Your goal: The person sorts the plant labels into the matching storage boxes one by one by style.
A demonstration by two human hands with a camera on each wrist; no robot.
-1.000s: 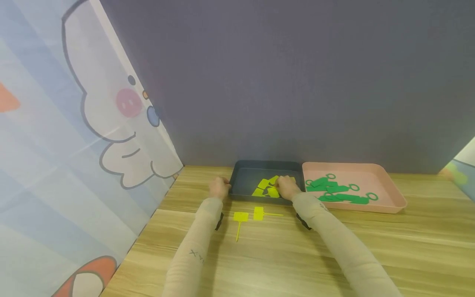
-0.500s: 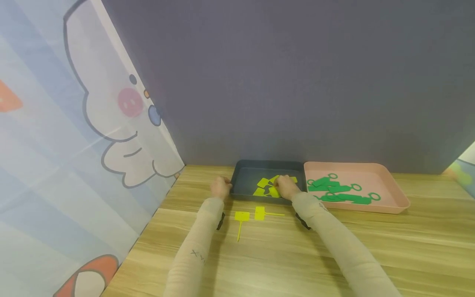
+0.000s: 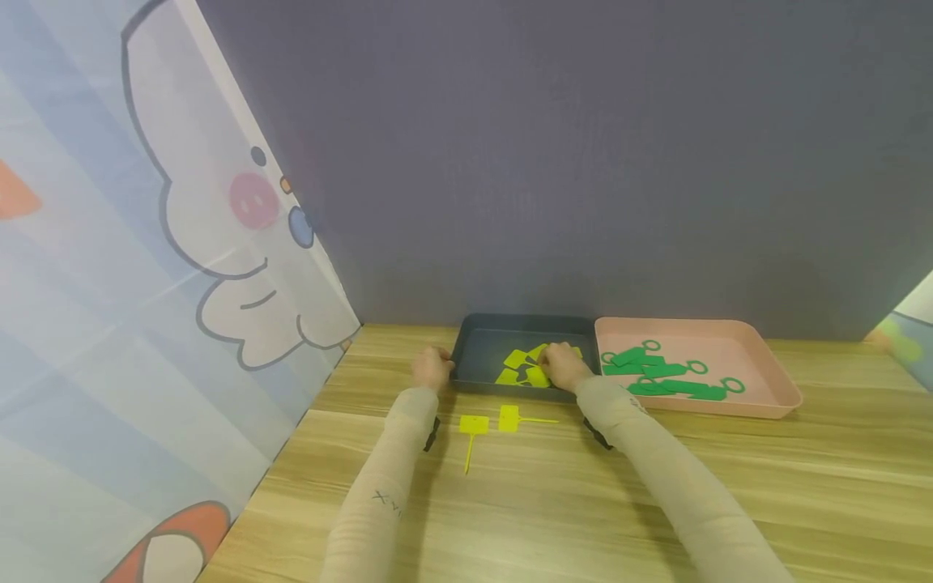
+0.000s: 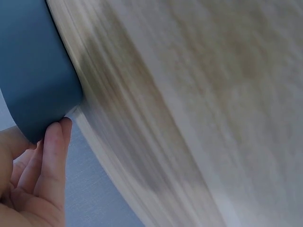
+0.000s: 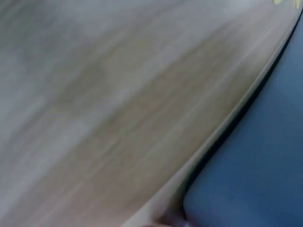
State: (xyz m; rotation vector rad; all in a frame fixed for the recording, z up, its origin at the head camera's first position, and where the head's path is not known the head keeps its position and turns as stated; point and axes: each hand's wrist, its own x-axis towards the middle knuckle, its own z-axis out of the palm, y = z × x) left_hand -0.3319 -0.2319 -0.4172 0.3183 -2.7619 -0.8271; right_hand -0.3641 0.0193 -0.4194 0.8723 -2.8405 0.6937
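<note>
My left hand (image 3: 432, 368) is at the left side of a dark blue-grey tray (image 3: 526, 322). In the left wrist view the thumb and fingers (image 4: 53, 146) pinch the rim of that tray (image 4: 40, 61). Inside the tray's front right part is my right hand (image 3: 564, 367), fingers bent down among several yellow plant labels (image 3: 537, 377). Its fingertips are hidden, so I cannot tell whether it pinches a label. Two more yellow T-shaped labels lie on the table before the tray: one label (image 3: 509, 419) points its stem right, the other label (image 3: 474, 425) towards me.
A pink tray (image 3: 736, 348) adjoins the dark tray on the right and bears several green tags with rings (image 3: 665, 371). Behind both trays rises a grey panel (image 3: 554, 162). A cartoon-printed curtain (image 3: 146, 324) borders the wood-grain table (image 3: 554, 502) on the left.
The head view shifts slightly. Both hands stay at the dark tray, and the loose labels on the table have not moved.
</note>
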